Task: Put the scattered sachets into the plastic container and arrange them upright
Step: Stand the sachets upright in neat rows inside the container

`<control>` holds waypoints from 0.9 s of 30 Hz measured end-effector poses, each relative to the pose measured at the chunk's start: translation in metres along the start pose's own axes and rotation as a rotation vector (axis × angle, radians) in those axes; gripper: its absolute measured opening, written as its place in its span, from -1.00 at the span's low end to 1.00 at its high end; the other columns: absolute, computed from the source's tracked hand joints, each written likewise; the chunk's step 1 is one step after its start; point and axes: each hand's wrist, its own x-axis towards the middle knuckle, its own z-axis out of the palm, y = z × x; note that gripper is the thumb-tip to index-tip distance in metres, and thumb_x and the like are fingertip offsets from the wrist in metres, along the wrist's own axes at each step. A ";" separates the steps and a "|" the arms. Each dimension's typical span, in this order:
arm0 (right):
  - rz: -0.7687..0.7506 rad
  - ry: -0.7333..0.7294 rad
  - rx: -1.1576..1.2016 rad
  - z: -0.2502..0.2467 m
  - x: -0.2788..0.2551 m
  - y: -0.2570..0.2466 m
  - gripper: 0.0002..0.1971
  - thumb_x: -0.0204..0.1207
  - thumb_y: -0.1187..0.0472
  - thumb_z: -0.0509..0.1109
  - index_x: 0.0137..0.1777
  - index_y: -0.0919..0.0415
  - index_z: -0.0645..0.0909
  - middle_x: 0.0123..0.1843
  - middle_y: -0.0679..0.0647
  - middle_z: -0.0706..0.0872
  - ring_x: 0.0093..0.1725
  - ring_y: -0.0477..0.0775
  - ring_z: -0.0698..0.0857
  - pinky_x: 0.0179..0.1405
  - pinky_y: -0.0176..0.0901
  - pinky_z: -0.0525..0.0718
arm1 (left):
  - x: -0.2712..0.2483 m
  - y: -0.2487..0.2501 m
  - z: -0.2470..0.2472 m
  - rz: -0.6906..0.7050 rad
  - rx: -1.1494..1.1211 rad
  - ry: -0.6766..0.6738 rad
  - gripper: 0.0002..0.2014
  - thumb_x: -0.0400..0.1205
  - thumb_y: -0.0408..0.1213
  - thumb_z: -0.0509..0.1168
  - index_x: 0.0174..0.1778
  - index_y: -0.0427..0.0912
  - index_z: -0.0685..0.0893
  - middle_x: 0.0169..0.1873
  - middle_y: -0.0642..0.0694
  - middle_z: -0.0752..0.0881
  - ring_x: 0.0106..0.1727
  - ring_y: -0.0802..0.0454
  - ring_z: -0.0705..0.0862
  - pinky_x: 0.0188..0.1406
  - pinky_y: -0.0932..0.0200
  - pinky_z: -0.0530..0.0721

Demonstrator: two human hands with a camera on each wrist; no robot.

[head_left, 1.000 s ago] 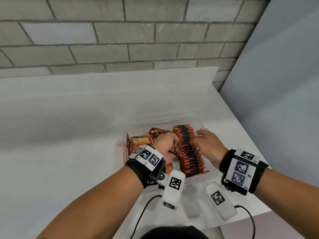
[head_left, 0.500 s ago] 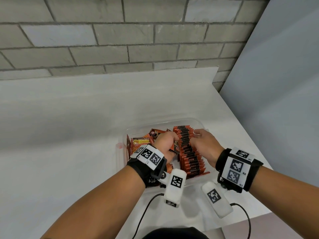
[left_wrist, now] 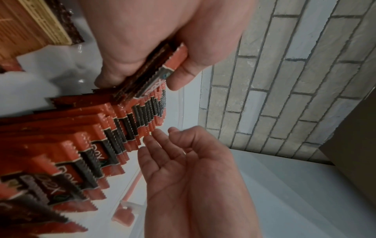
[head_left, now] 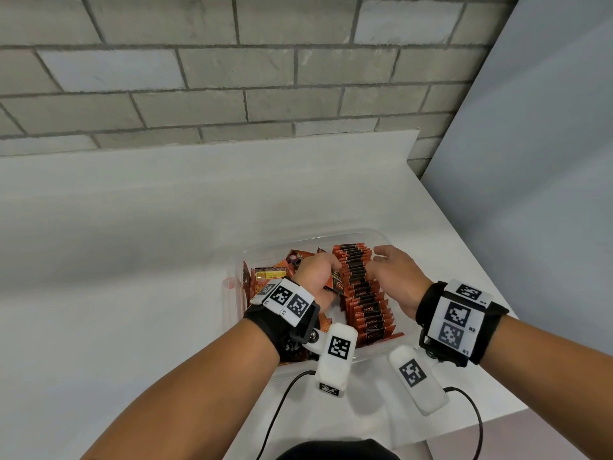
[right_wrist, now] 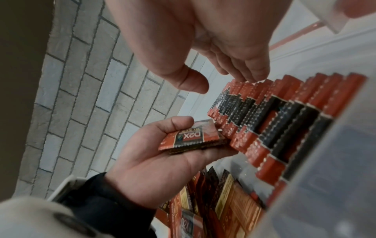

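A clear plastic container (head_left: 378,234) stands on the white table near its right edge. A long row of red-and-black sachets (head_left: 363,295) stands upright in its right half. My left hand (head_left: 318,272) is just left of that row and grips a small stack of sachets (head_left: 336,286), seen between thumb and fingers in the left wrist view (left_wrist: 162,73) and the right wrist view (right_wrist: 191,139). My right hand (head_left: 391,270) is open on the row's right side. Its fingertips (right_wrist: 252,75) touch the tops of the far sachets (right_wrist: 270,111).
Loose sachets (head_left: 268,277) lie flat and tilted in the container's left half (right_wrist: 227,202). A red clip (head_left: 229,287) sticks out on the container's left wall. A brick wall runs behind, a grey panel (head_left: 530,194) stands at the right, and the table edge is close by.
My right hand has shifted slightly left against the row of upright sachets. My left hand has stayed in place with the stack in its grip.
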 end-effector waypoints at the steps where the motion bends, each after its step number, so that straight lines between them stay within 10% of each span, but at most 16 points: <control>1: -0.002 0.008 -0.016 -0.001 0.001 -0.001 -0.42 0.54 0.38 0.26 0.57 0.24 0.25 0.37 0.12 0.56 0.20 -0.01 0.57 0.00 -0.23 0.50 | 0.001 0.000 0.000 0.003 0.004 0.004 -0.80 0.55 -0.61 0.04 -0.13 -0.35 0.55 -0.24 -0.26 0.64 -0.30 -0.13 0.66 -0.30 0.03 0.67; 3: -0.007 0.000 -0.036 -0.001 0.003 -0.002 -0.43 0.54 0.38 0.25 0.55 0.25 0.26 0.51 0.18 0.44 0.20 -0.02 0.52 0.07 -0.18 0.48 | 0.002 0.000 0.001 0.004 0.020 0.020 -0.80 0.56 -0.61 0.04 -0.15 -0.35 0.55 -0.23 -0.27 0.64 -0.28 -0.14 0.66 -0.23 0.00 0.67; 7: -0.006 -0.028 -0.007 0.001 0.006 -0.003 -0.51 0.54 0.41 0.23 0.48 0.28 0.33 0.10 -0.01 0.63 -0.09 -0.14 0.58 -0.22 -0.26 0.53 | 0.007 0.001 0.002 0.019 0.086 0.051 -0.81 0.56 -0.59 0.08 -0.26 -0.31 0.54 -0.27 -0.23 0.61 -0.32 -0.11 0.61 -0.21 0.02 0.62; 11: -0.011 -0.012 -0.039 0.000 0.009 -0.005 -0.38 0.55 0.38 0.24 0.61 0.26 0.17 0.43 0.13 0.52 0.08 -0.04 0.53 0.02 -0.19 0.48 | 0.009 0.002 -0.001 0.017 0.107 0.075 -0.81 0.55 -0.59 0.07 -0.22 -0.31 0.55 -0.27 -0.24 0.63 -0.30 -0.14 0.63 -0.23 0.00 0.63; 27: -0.011 -0.008 -0.036 -0.002 0.018 -0.005 -0.38 0.53 0.38 0.24 0.61 0.26 0.19 0.46 0.14 0.51 0.20 0.03 0.55 0.07 -0.14 0.50 | 0.010 0.002 0.002 0.012 0.062 0.070 -0.81 0.57 -0.62 0.03 -0.15 -0.36 0.53 -0.16 -0.29 0.60 -0.27 -0.16 0.61 -0.20 -0.03 0.62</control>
